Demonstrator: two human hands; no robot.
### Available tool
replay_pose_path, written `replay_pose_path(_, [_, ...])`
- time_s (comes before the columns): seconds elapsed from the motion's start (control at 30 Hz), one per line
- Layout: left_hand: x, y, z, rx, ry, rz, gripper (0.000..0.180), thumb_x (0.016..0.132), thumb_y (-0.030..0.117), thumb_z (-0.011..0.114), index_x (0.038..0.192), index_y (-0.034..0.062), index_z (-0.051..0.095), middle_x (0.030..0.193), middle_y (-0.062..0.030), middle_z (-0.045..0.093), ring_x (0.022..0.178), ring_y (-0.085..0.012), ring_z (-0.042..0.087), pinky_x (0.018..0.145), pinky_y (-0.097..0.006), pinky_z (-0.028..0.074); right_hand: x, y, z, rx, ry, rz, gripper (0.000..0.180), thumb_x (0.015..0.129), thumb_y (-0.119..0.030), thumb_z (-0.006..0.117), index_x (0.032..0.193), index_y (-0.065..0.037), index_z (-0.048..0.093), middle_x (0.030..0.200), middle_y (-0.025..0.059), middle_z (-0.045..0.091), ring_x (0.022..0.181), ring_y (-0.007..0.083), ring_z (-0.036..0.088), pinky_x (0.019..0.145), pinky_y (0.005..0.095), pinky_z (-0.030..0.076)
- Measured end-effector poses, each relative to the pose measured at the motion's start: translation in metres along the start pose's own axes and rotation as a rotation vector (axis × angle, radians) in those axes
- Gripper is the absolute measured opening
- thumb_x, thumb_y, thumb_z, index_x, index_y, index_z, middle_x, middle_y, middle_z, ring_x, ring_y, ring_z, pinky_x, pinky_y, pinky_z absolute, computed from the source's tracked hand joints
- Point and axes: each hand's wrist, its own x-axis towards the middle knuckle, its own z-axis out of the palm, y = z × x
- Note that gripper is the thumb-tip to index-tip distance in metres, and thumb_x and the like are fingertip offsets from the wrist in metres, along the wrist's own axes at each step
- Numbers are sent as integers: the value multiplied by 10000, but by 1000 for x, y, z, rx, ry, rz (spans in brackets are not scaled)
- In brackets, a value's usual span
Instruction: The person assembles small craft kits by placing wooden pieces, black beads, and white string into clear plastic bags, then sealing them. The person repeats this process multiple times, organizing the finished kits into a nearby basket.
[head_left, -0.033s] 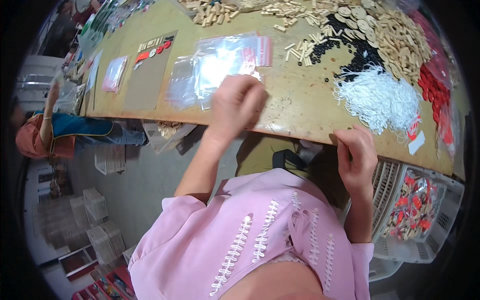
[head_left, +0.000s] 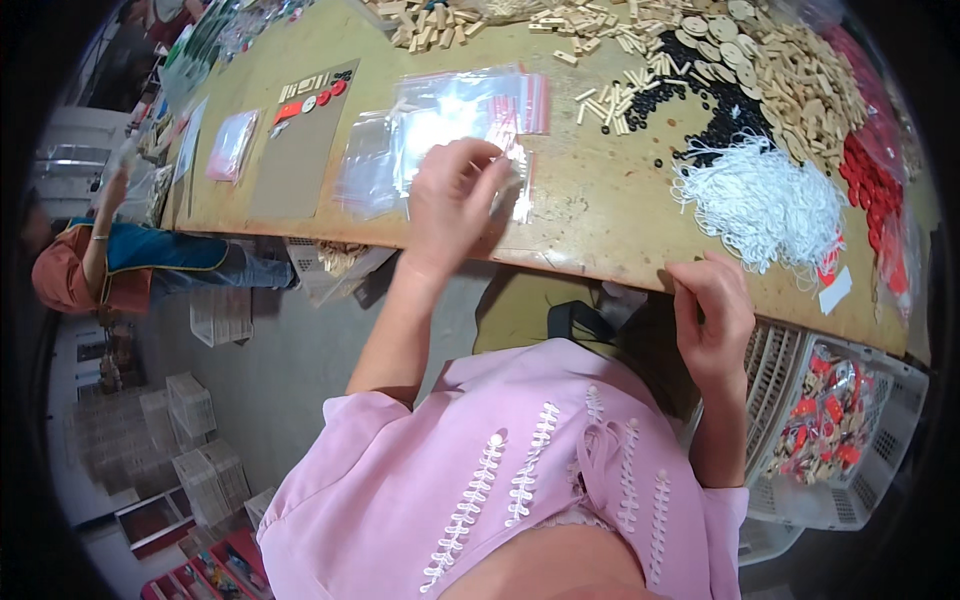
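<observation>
My left hand [head_left: 447,205] is over the near part of a pile of clear zip bags [head_left: 455,90]. Its fingers are curled, with thumb and forefinger at a clear plastic bag [head_left: 522,188] that sticks out to their right. Glare on the plastic and the fingers hide part of the grip. At the table's front edge my right hand [head_left: 712,315] is closed, its fingers bent inward. Whether anything is inside it cannot be seen. A heap of white cords [head_left: 755,200] lies just beyond the right hand.
Black beads [head_left: 715,115], wooden pieces [head_left: 810,95] and red pieces [head_left: 868,180] lie in heaps at the right. A brown board [head_left: 300,170] with small parts on it is at the left. A white crate [head_left: 890,440] with filled bags stands below right. Another person [head_left: 110,260] is at far left.
My left hand has shifted slightly left, its fingers turning so that more of the clear bag shows at its right. My right hand stays in place.
</observation>
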Motion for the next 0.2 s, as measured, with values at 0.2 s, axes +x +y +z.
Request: replay_pose_path(0.2, [-11, -34, -13, 215, -290, -81, 544, 712, 449, 901, 1022, 70, 664, 920, -123, 668, 915, -275, 602, 786, -449, 499, 9, -3, 18, 122, -81, 6, 234, 831, 91, 707, 1007, -63, 706, 849, 94, 682, 785, 297, 669, 908, 477, 532])
